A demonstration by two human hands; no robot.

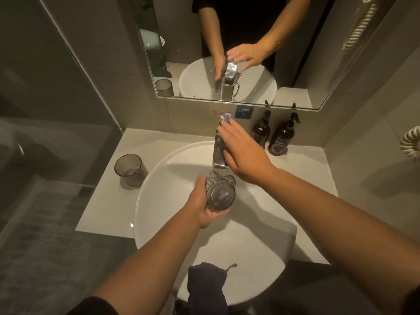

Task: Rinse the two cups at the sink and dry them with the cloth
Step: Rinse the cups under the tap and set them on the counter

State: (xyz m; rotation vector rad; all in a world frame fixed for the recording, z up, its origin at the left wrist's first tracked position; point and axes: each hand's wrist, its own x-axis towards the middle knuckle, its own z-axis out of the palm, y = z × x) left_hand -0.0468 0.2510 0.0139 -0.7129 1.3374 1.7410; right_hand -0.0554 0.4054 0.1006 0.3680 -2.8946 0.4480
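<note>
My left hand grips a smoky clear cup over the white sink basin, just below the chrome tap. The cup is tilted, with its base facing me. My right hand rests on the tap's lever with the fingers spread. A second grey ribbed cup stands upright on the counter left of the basin. A dark cloth hangs over the basin's near rim. I cannot tell whether water is running.
Two dark pump bottles stand on the counter right of the tap, against the wall. A mirror hangs above the counter. A coiled white cord hangs at the right wall. A glass panel borders the counter's left side.
</note>
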